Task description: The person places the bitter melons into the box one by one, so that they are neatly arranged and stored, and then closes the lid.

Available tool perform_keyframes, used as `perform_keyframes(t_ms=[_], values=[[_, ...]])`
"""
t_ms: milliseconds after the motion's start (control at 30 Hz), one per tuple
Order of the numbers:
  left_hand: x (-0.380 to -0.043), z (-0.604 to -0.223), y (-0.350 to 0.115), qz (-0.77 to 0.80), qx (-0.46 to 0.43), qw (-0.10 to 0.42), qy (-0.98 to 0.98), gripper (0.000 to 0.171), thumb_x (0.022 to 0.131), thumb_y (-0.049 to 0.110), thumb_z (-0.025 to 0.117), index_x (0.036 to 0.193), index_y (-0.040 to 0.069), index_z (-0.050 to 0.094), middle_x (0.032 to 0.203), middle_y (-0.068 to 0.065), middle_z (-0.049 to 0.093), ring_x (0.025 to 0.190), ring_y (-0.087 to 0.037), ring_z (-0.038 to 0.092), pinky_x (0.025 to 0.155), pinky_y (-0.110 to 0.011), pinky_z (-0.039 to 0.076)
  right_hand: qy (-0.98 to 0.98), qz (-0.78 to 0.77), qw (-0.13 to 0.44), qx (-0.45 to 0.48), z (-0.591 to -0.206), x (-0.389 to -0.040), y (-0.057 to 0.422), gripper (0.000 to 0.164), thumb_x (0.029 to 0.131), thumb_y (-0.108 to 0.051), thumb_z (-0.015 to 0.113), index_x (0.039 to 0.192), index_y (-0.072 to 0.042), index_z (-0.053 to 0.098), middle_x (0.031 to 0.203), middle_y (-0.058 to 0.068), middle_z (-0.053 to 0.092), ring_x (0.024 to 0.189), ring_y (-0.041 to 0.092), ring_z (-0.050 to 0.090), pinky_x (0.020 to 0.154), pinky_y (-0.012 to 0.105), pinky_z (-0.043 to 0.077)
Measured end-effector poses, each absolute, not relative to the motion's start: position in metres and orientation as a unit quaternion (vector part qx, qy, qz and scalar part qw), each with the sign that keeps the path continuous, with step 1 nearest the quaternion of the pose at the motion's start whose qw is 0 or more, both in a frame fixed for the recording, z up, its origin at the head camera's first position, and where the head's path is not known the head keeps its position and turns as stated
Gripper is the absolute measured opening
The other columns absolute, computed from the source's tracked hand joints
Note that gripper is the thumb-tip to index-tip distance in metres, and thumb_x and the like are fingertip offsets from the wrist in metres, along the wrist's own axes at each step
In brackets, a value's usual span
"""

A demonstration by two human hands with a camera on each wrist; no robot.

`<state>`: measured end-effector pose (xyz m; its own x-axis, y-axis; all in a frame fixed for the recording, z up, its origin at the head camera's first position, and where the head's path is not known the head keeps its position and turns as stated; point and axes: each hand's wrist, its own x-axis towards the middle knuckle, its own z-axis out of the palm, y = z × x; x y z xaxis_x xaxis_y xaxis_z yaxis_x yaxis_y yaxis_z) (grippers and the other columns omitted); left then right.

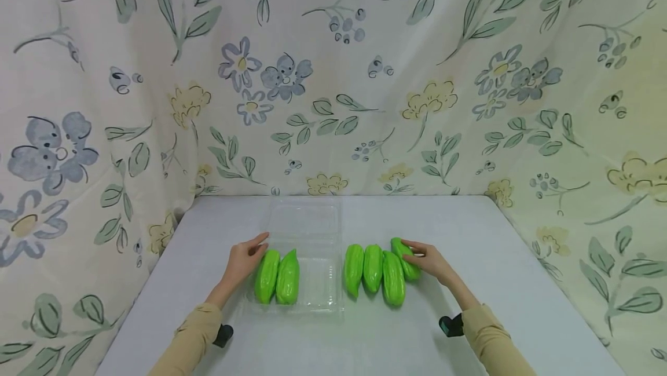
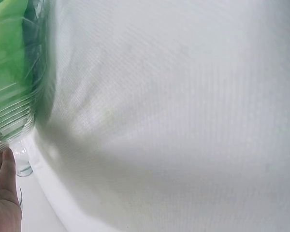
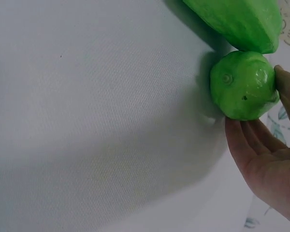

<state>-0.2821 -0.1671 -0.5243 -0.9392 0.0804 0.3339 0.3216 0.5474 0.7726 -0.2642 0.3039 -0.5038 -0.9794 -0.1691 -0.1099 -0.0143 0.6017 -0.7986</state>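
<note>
Nearest: tan sleeves (image 1: 193, 335) at the table's near side, a black wrist unit (image 1: 223, 335) on the left arm, another black unit (image 1: 451, 325) on the right. Right hand (image 1: 431, 261) has the rightmost green vegetable (image 1: 411, 272), thumb and fingers on opposite sides, opened about as wide as the piece. That piece lies slanted on the white table (image 1: 396, 341), right of centre, touching its neighbour. Three more vegetables (image 1: 372, 269) run left of it in a row, lengthwise toward the table's far edge. Left hand (image 1: 244, 260) is at the left side of the clear container (image 1: 315, 286), fingertips on its ridged wall, thumb and forefinger apart; wrist view is cropped, so can't tell whether it pinches the rim. Two vegetables (image 1: 288, 280) sit side by side in the container's left half. Lid (image 1: 304, 219) lies folded back toward the table's far edge. Floral cloth (image 1: 333, 75) hangs behind.
</note>
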Motion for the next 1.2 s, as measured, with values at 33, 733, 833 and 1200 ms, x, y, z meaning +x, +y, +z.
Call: perform_keyframes(t_ms=[33,733,833,1200], values=[[-0.2822,-0.5244,-0.1672,-0.461,-0.116,0.131,-0.87,0.034,0.092,0.01,0.061,0.125,0.002,0.061,0.118,-0.018,0.065,0.084,-0.023,0.069,0.055,-0.019,0.044,0.891,-0.443,0.087,-0.051,-0.5041,-0.2645,0.304,0.048,0.094,-0.02,0.06,0.138,-0.005,0.048,0.142,0.027,0.043,0.125,0.048,0.044,0.091,0.049,0.048],[-0.2825,-0.5257,-0.1675,-0.454,-0.107,0.124,-0.876,0.033,0.093,0.012,0.061,0.125,0.004,0.062,0.118,-0.018,0.066,0.091,-0.027,0.069,0.061,-0.019,0.047,0.884,-0.458,0.083,-0.046,-0.5043,-0.2609,0.3031,0.052,0.091,-0.029,0.063,0.137,-0.009,0.052,0.14,0.029,0.045,0.126,0.05,0.041,0.092,0.053,0.046],[-0.2827,-0.5261,-0.1674,-0.453,-0.104,0.121,-0.877,0.034,0.093,0.012,0.06,0.126,0.005,0.061,0.118,-0.018,0.066,0.09,-0.027,0.069,0.061,-0.019,0.047,0.884,-0.457,0.091,-0.025,-0.5051,-0.2618,0.3017,0.051,0.092,-0.025,0.063,0.138,-0.007,0.05,0.141,0.028,0.044,0.128,0.048,0.04,0.094,0.053,0.045],[-0.282,-0.5255,-0.1683,-0.449,-0.101,0.12,-0.88,0.034,0.093,0.011,0.061,0.126,0.005,0.061,0.116,-0.018,0.067,0.08,-0.018,0.065,0.06,-0.019,0.046,0.885,-0.458,0.082,-0.011,-0.5035,-0.2601,0.2978,0.05,0.092,-0.021,0.063,0.137,-0.004,0.05,0.14,0.029,0.044,0.127,0.047,0.041,0.089,0.047,0.049]])
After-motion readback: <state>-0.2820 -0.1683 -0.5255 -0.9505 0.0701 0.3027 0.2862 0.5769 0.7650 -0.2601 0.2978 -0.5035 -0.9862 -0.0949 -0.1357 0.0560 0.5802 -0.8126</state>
